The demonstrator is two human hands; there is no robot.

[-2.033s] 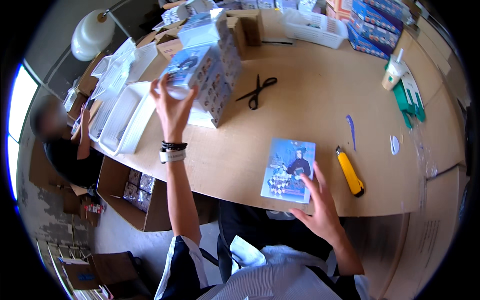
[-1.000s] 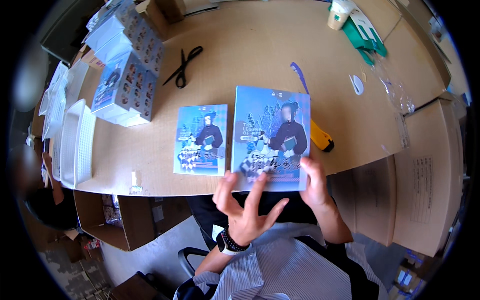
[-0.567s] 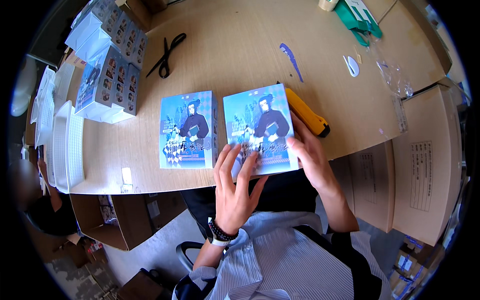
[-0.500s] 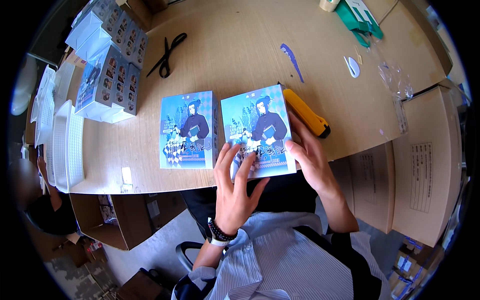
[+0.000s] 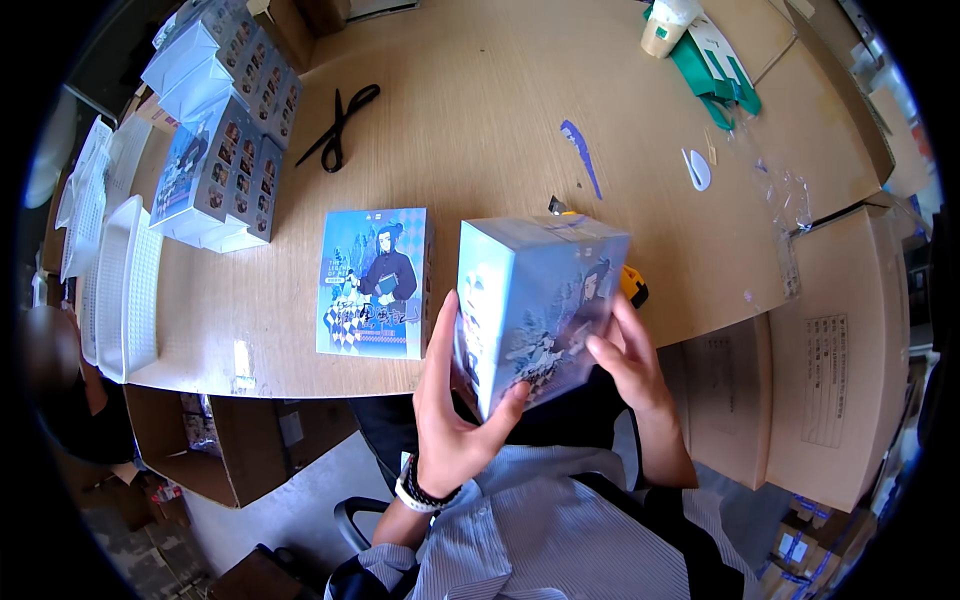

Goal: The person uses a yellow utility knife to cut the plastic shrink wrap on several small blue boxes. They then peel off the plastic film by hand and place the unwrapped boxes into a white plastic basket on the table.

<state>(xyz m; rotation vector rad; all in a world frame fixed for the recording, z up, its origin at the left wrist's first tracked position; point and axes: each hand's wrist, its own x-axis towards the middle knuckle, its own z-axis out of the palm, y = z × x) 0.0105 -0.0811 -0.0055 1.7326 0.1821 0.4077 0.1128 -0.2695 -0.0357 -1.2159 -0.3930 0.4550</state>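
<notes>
Between my two hands is a blue printed cardboard box (image 5: 545, 310), raised and tilted at the table's front edge so its top and left side show. My left hand (image 5: 455, 400) grips its left side and lower edge, thumb across the front. Against its right side my right hand (image 5: 632, 365) is closed, thumb on the front face. A matching blue box (image 5: 372, 285) lies on the table just left, its illustrated face up. Behind the held box a yellow box cutter (image 5: 633, 287) is mostly hidden; only its ends peek out.
Stacked blue boxes (image 5: 215, 180) stand at the left beside white plastic baskets (image 5: 128, 290). Black scissors (image 5: 338, 128), a purple strip (image 5: 580, 158) and a small white cutter (image 5: 697, 170) lie farther back. A paper cup (image 5: 663, 30) and green bag (image 5: 700, 75) sit far right; cartons (image 5: 835, 360) flank the table.
The box in my hands has been lifted off the table and turned, bringing its left side into view. My left hand went from its front face to its left side.
</notes>
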